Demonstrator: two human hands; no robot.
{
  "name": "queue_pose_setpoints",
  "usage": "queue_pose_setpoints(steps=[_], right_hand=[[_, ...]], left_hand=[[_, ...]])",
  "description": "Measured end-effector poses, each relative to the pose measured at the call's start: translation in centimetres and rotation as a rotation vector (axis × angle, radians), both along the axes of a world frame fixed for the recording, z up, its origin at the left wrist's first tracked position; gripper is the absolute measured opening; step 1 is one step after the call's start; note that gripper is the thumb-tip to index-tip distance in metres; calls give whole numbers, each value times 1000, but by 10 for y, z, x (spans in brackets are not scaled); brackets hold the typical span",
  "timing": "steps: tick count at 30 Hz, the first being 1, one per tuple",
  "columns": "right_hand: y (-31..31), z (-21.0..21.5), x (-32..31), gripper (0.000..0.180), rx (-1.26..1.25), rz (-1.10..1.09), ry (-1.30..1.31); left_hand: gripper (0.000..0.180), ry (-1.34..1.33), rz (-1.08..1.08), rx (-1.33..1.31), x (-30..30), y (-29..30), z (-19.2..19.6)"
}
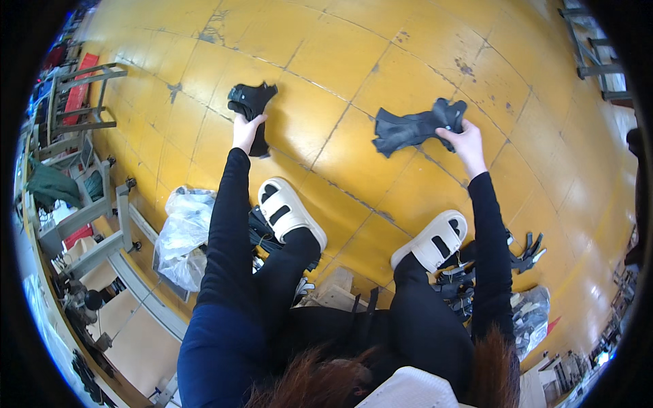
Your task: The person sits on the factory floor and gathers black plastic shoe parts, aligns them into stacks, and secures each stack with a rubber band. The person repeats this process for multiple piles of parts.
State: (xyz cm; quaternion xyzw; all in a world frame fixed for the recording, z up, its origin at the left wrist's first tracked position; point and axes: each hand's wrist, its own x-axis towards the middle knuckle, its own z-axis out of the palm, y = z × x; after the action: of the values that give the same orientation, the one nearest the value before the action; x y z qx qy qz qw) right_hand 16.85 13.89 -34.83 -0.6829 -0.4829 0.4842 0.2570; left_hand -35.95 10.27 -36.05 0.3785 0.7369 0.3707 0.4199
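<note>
**Two hands hold up black pieces over a yellow floor**

At the far left stands a grey metal rack (81, 95) with red things on it. Below it is a pale sewing desk (129, 326), running along the left edge of the floor. Just beside the desk lies a clear plastic bag (180, 238), crumpled on the floor.

Next comes the left hand (245, 132). Its arm is in a black sleeve and reaches out over the yellow floor (354, 61). The fingers are closed tight on a small black piece (250, 109). The piece sticks up above the hand and hangs a bit below it too. It is held in the air, over the left part of the floor.

Below that hand is the left white sandal (289, 211). It rests on the floor, with a pile of black pieces (262, 234) just beside it.

In the middle, the floor has big square tiles with cracks and dark marks.

To the right is a bigger black piece (411, 128). It looks folded and floppy. The right hand (466, 143) holds its right end, with the fingers closed around it. This piece is also up in the air, over the right part of the floor.

Below is the right white sandal (435, 238). Near it lie more black pieces (524, 255) on the floor, close to the right edge.
</note>
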Motion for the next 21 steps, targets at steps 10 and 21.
queue_pose_setpoints(steps=[10,21], right_hand=[[-54,186,-21,37,264,652,124],[-98,316,42,49,342,268,37]], left_hand=[[27,-487,-750,-55,256,38,84],[57,-901,-1182,-117,357,-19,229]])
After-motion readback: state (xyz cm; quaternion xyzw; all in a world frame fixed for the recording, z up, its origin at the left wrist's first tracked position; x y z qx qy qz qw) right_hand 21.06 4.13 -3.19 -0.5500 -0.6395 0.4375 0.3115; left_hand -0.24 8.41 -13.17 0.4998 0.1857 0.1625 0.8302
